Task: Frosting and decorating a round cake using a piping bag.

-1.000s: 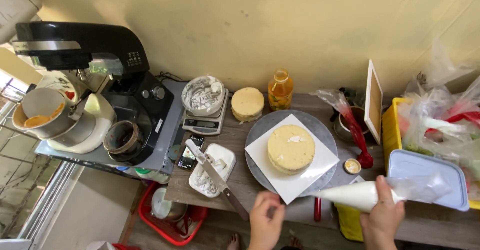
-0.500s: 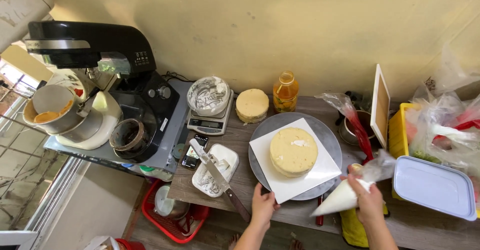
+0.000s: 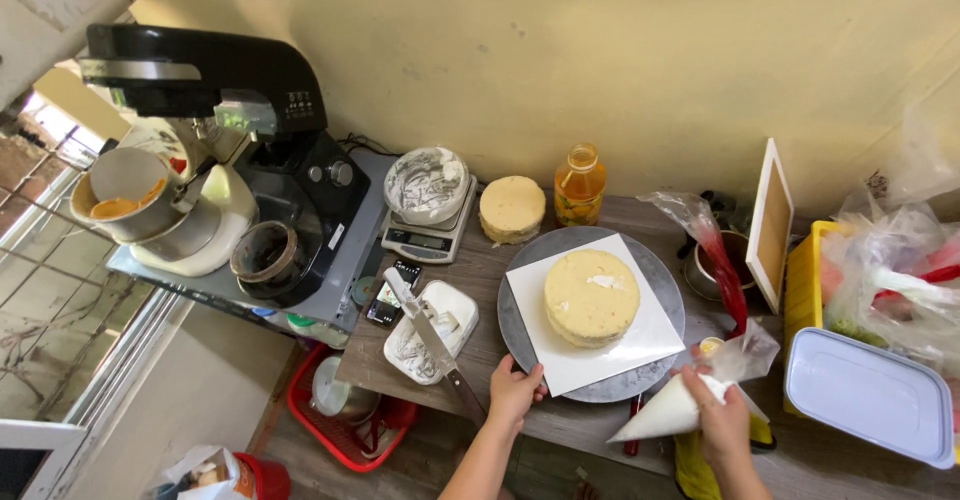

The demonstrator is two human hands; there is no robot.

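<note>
Two cake rounds: one on the turntable, one spare (by the scale). Left hand grips the turntable's edge, right hand squeezes one piping bag.

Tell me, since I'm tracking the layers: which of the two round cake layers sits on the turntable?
The larger cake layer, on the white square board atop the grey turntable. The smaller cake layer rests directly on the table, beside the orange bottle.

Cake on square board, on turntable, centre of worktop. Behind: second cake layer, bottle. Left: scale carrying bowl; mixer beyond. Right: lidded container.
</note>
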